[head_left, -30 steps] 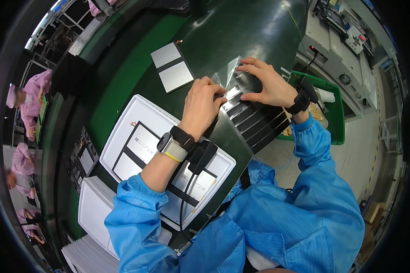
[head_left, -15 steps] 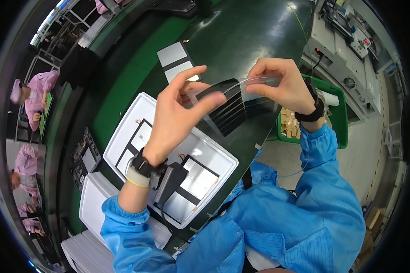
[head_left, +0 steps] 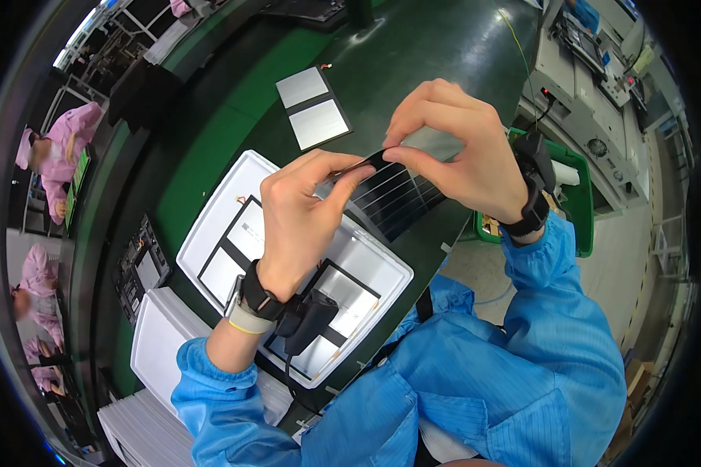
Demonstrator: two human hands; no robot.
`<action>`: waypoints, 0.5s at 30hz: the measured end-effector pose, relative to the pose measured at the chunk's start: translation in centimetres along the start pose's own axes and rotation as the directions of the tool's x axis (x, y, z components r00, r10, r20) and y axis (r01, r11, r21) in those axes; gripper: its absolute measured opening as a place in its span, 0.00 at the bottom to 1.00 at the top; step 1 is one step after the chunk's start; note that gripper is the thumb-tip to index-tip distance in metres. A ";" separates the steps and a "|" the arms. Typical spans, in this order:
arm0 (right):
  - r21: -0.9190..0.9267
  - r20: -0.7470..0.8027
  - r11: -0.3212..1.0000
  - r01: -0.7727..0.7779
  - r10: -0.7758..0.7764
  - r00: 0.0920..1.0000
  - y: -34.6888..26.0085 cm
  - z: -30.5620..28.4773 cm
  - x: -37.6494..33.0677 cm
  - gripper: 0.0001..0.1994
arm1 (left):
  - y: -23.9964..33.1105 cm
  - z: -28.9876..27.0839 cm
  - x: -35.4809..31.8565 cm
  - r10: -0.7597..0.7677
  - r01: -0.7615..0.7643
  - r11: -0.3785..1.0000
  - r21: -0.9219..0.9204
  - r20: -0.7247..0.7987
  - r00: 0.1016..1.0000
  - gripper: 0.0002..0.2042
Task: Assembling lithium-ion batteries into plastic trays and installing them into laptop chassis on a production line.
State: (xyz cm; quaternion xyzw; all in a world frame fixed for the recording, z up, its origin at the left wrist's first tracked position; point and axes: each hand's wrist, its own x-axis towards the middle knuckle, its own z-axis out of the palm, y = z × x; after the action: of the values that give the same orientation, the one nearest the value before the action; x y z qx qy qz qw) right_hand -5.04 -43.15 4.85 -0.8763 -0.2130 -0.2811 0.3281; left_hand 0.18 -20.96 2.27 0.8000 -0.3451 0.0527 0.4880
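Note:
A clear film sheet with several black strips [head_left: 401,198] is held up between my hands over the green bench. My left hand [head_left: 297,214] pinches its left corner between thumb and fingers. Close beside those fingertips, my right hand [head_left: 466,152] pinches the upper edge at a black strip; whether that strip is lifted off the film, I cannot tell. A flat silver battery pack with black bands [head_left: 316,117] lies on the bench beyond my left hand. Under my left forearm, a white tray [head_left: 378,261] holds battery packs, one of them [head_left: 245,232] partly covered by my wrist.
Stacked white trays [head_left: 152,420] stand at the lower left, near a dark open device chassis [head_left: 144,265]. A green bin [head_left: 580,226] with scraps sits to the right, beside a grey machine [head_left: 588,117]. People in pink work at the far left.
My right hand has shifted left, bringing its fingertips close to my left hand's. My left fingers have closed tighter on the sheet's corner. The sheet now hangs lower beneath my hands.

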 end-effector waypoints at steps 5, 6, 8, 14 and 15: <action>0.031 -0.055 0.999 0.023 -0.021 0.998 0.1 2.1 0.7 0.09 | -2.1 0.1 0.3 0.059 -0.055 0.996 0.077 -0.052 0.997 0.07; -0.016 -0.109 0.999 0.030 -0.031 0.994 0.2 2.4 0.9 0.08 | -2.5 0.3 0.7 0.032 -0.030 0.999 0.043 -0.055 0.998 0.08; -0.113 -0.208 0.993 0.045 -0.068 0.976 -0.1 3.2 1.4 0.08 | -3.2 0.6 1.5 -0.020 0.022 0.981 0.190 -0.014 1.000 0.08; 0.160 -0.248 0.987 -0.010 0.050 0.968 -1.7 2.5 4.2 0.05 | -5.9 -0.6 1.6 -0.059 0.059 0.936 0.348 -0.008 0.998 0.17; 0.309 -0.195 0.949 -0.070 0.135 0.971 -2.1 2.7 4.6 0.05 | -6.0 -1.3 1.0 0.080 -0.039 0.921 0.387 -0.092 0.993 0.20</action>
State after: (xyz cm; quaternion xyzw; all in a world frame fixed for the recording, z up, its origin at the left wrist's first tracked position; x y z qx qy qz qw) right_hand -1.81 -38.98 7.04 -0.7909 -0.1706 -0.3207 0.4924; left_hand 4.91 -18.65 -1.13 0.8653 -0.3258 0.1762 0.3376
